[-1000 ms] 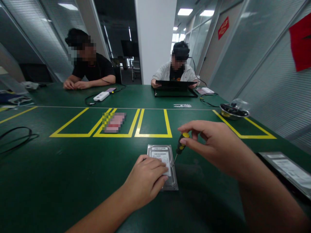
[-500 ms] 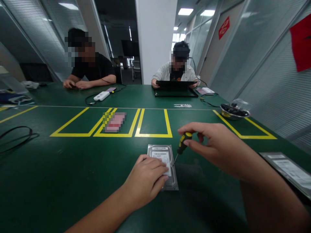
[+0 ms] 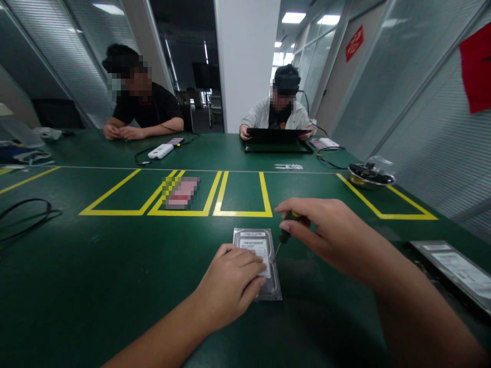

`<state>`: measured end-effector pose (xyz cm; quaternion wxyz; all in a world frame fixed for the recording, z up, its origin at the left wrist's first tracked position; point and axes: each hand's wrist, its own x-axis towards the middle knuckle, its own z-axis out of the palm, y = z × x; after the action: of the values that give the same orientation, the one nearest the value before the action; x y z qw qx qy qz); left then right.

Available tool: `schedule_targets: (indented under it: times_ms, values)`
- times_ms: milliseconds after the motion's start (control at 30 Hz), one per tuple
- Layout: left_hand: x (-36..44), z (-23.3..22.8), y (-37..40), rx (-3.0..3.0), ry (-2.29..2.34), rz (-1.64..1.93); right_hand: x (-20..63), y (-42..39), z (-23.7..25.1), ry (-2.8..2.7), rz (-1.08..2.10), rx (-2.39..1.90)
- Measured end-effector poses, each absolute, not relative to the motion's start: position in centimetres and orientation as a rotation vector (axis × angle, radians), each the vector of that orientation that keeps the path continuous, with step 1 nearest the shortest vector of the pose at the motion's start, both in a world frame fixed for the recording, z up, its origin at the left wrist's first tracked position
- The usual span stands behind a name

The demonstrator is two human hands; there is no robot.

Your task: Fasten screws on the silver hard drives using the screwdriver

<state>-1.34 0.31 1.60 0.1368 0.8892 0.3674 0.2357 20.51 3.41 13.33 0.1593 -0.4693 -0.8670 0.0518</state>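
A silver hard drive (image 3: pixel 273 290) with a white label lies on the green table in front of me. My left hand (image 3: pixel 233 278) holds it down, fingers bent together across its top and covering much of the label. In my right hand (image 3: pixel 322 225) is a small screwdriver (image 3: pixel 284 236) with a dark green and yellow handle, gripped between thumb and fingers. The screwdriver leans, and its thin shaft runs down to the drive's right edge. Whether the tip sits in a screw is too small to tell.
A second hard drive (image 3: pixel 456 271) lies at the right, beyond my forearm. Yellow tape (image 3: pixel 245 214) marks boxes on the table; a pixelated pink item (image 3: pixel 183 193) lies in one. A metal bowl (image 3: pixel 370 176) of dark parts stands back right. Two people sit opposite; one holds a black frame (image 3: pixel 278 140).
My right hand has shifted slightly down and left, its fingers now covering more of the screwdriver handle. My left hand and the hard drive have stayed put.
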Motion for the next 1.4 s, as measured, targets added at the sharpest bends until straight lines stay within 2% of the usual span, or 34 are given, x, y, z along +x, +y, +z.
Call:
schedule_targets:
  times_ms: [333,533,900,1167,1400]
  values:
    - [-1.3,1.5,0.4,2.575,1.055,0.668,20.9,2.7,12.7,-2.595,0.031,-1.274]
    - [-1.4,1.6,0.4,2.568,1.060,0.677,20.2,2.9,13.5,-2.583,0.115,-1.505]
    - [-1.4,1.5,0.3,2.581,1.053,0.674,19.6,2.3,13.8,-2.566,-0.347,-1.654]
    - [-1.3,1.5,0.4,2.582,1.062,0.673,19.7,2.6,14.3,-2.572,-0.050,-1.499]
    - [-1.3,1.6,0.3,2.576,1.052,0.674,19.5,2.5,14.4,-2.543,-0.251,-1.656]
